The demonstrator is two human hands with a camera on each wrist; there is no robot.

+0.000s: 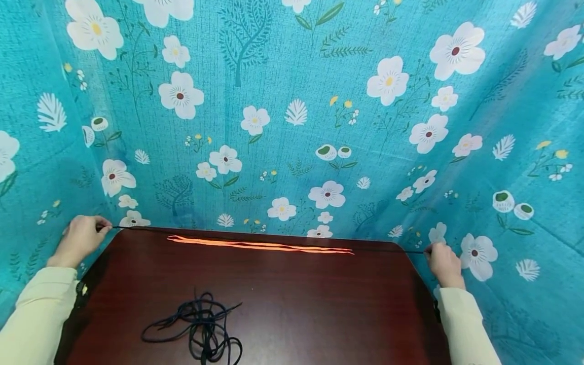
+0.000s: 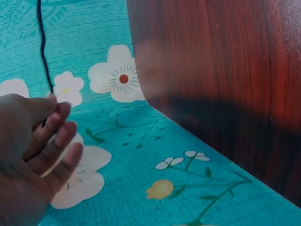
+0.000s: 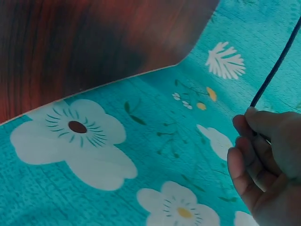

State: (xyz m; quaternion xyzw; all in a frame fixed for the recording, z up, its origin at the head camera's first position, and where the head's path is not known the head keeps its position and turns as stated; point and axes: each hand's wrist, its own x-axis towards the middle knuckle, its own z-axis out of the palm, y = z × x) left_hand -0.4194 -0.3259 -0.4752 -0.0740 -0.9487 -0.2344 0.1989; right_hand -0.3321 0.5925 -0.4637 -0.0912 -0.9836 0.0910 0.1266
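A thin black cord (image 1: pixel 141 228) stretches nearly straight along the table's far edge, from one hand to the other. At the far left corner, my left hand (image 1: pixel 82 241) pinches one end between thumb and index finger. My right hand (image 1: pixel 444 264) pinches the other end beyond the right corner. Both wrist views show the cord running up and away from the fingertips, in the left wrist view as a black line (image 2: pixel 44 52). An orange cord (image 1: pixel 260 246), laid in long narrow strands, lies right beside the black cord's middle.
A loose tangle of black cord (image 1: pixel 205 322) lies at the front left of the dark wooden table (image 1: pixel 319 294). Blue flowered cloth (image 1: pixel 283 132) hangs behind the table and at both sides, close to the hands.
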